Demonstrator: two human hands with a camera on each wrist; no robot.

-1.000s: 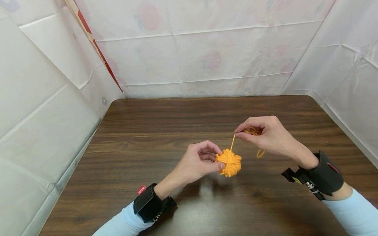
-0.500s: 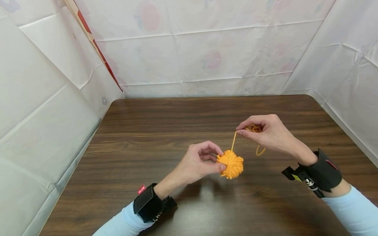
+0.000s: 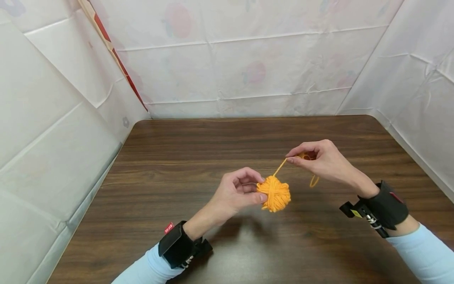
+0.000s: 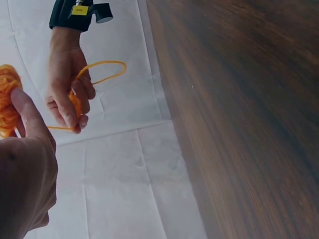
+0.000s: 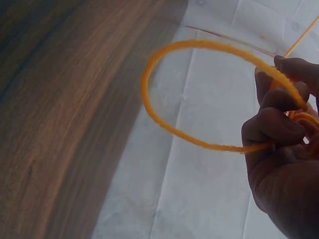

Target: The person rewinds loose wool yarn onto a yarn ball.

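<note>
My left hand (image 3: 238, 192) holds a small ball of orange yarn (image 3: 274, 193) between thumb and fingers, lifted a little above the dark wooden table (image 3: 184, 157). A taut strand (image 3: 279, 167) runs up and right from the ball to my right hand (image 3: 320, 159), which pinches it and keeps more loose yarn bunched in the palm. A loop of yarn (image 5: 199, 99) hangs below that hand. The left wrist view shows the ball (image 4: 7, 102) at its left edge and the right hand (image 4: 67, 94) pinching the strand.
White plastic sheeting (image 3: 227, 63) walls in the table on the left, back and right. Both wrists carry black camera straps (image 3: 179, 244) over light blue sleeves.
The left hand has raised and turned the ball slightly, so the strand now slants more to the right. The right hand stays almost where it was.
</note>
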